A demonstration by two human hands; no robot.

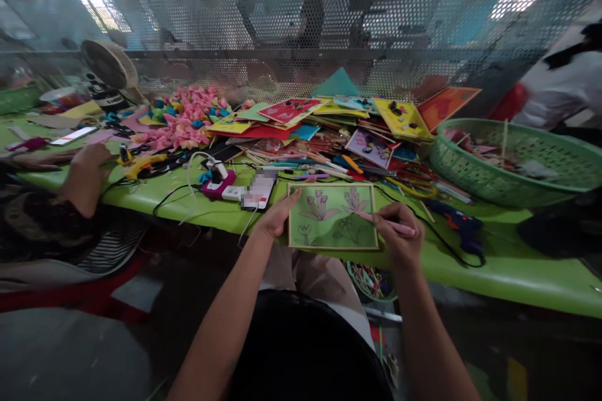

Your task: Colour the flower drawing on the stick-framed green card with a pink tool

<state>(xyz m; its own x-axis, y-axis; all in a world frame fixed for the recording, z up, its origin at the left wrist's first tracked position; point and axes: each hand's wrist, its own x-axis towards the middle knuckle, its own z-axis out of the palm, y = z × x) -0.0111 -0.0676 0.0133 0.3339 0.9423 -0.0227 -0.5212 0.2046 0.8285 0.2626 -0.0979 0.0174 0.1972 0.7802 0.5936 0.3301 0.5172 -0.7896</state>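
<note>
A green framed card with flower drawings lies at the table's front edge before me. Some flowers on it are coloured pink and purple, while the lower ones show only dark outlines. My left hand grips the card by its left edge, thumb on top. In my right hand is a pink pen, its tip pointing left at the upper right flower. Whether the tip touches the card is too small to tell.
Behind the card lie loose pens, a pile of coloured cards and pink paper flowers. A green basket and a glue gun sit right. Left are a phone, power strip and another person's arm.
</note>
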